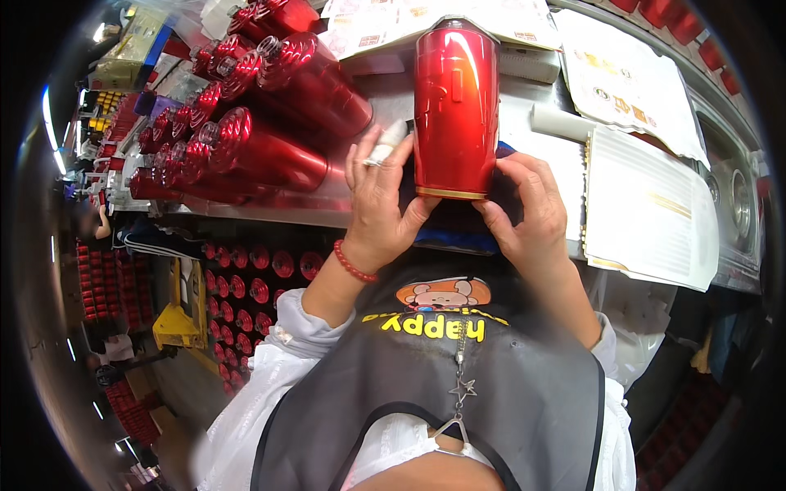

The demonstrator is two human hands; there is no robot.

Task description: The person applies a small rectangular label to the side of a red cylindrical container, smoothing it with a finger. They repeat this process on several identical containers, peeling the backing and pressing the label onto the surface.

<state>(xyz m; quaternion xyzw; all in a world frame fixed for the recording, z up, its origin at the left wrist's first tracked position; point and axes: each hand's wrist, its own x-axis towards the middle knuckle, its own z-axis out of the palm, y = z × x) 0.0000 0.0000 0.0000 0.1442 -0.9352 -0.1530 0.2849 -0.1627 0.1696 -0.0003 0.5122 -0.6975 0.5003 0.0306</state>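
Observation:
A glossy red bottle with a gold band at its near end lies between my hands, its far end pointing away from me. My left hand wraps its thumb and fingers round the near left side. White coverings sit on a finger or two, and a red bead bracelet circles the wrist. On the near right edge, my right hand pinches the bottle between thumb and fingers. Under and behind it a dark blue cloth-like thing partly shows.
Several similar red bottles with clear knobs crowd the bench at left. Printed white sheets and a stack of white paper lie at right. Beside the bench, below left, stand rows of red bottles and a yellow pallet-jack-like frame.

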